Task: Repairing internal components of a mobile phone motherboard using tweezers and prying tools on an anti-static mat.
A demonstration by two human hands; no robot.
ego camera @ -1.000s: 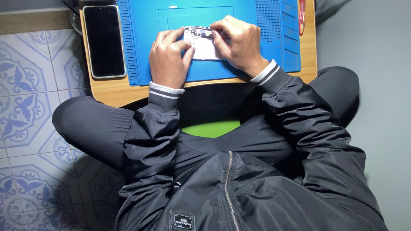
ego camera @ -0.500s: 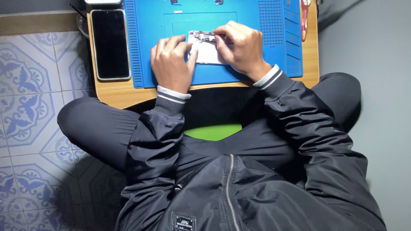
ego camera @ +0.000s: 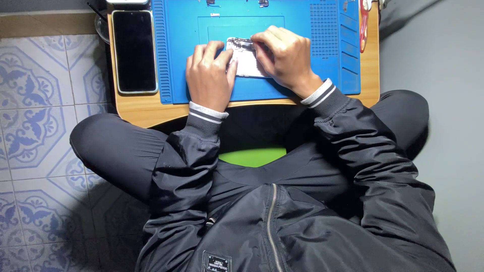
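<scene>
An opened phone body (ego camera: 244,59), pale with dark parts at its top edge, lies on a blue work mat (ego camera: 312,40). My left hand (ego camera: 209,75) rests on the mat and presses the phone body's left side with fingers and thumb. My right hand (ego camera: 283,56) covers its right side, fingertips pinched at the upper edge; whether a small tool is between them I cannot tell. Both wrists wear black jacket sleeves with striped cuffs.
A black phone (ego camera: 134,50) lies screen up to the left of the mat on a small wooden table (ego camera: 146,108). A red-handled tool (ego camera: 364,25) lies along the mat's right edge. Small parts sit at the mat's top. Patterned floor tiles (ego camera: 35,100) lie at the left.
The view has shifted, so the table sits slightly lower and further right in the picture. Both hands stay on the phone body in nearly the same pose.
</scene>
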